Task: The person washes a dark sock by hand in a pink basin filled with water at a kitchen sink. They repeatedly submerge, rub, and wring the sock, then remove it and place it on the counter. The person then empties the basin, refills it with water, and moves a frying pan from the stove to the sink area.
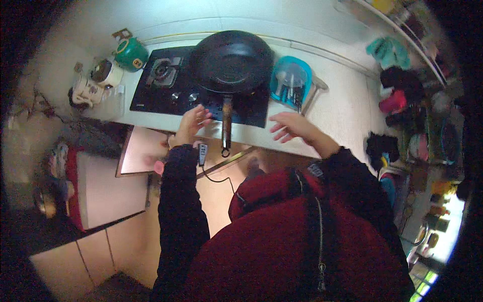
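A large dark wok with a long handle (226, 124) sits over the right side of a black glass gas cooktop (151, 96). The wok's bowl (230, 62) looks empty, and its handle points toward me over the counter edge. My left hand (194, 121) hovers left of the handle, by the cooktop's front edge, fingers apart and holding nothing. On the other side, my right hand (292, 127) is over the counter front, right of the cooktop, also empty with spread fingers. Beyond it stands a turquoise-rimmed container (290, 81) with utensil-like items, partly blurred.
Left of the cooktop stand a green jar (131, 54), a white canister (109, 73), a light pitcher (87, 92) and a clear plastic box (114, 100). Below hangs a cabled device (202, 154) near my left wrist. An open cabinet door (141, 151) juts out at lower left.
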Tool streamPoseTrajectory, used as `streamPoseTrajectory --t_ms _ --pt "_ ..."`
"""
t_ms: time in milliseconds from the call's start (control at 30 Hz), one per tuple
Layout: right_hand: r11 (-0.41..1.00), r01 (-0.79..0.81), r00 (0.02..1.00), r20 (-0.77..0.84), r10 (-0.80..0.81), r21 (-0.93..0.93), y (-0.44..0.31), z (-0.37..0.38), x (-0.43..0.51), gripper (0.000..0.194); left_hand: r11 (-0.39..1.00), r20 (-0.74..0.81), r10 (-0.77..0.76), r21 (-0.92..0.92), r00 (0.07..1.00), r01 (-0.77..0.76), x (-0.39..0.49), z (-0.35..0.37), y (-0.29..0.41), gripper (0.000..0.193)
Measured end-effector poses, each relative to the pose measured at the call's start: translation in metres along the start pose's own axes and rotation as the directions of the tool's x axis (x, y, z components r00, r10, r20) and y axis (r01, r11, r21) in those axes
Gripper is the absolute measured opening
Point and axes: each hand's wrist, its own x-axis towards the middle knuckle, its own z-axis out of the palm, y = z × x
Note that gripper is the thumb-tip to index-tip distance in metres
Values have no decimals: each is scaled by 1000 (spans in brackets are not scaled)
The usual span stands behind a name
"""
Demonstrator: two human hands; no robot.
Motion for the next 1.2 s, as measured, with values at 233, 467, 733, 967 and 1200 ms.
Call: streamPoseTrajectory --t_ms 233,467,733,967,1200 --pt "980 -155 985 -91 144 -124 -21 109 110 51 865 137 -90 -480 986 146 57 26 -29 25" --pt "980 -49 989 -130 75 192 -18 125 135 31 769 210 -38 -619 977 163 96 53 -30 24" --pt "980 -105 976 -170 134 168 -31 119 122 25 735 260 -129 -623 957 268 127 56 -38 22" --pt "983 -91 980 -161 116 159 -41 115 115 26 747 142 -121 -639 982 184 130 69 -38 19" --pt "977 -17 987 -153 50 211 -65 109 103 28 746 123 -123 -643 985 174 123 83 -33 18"
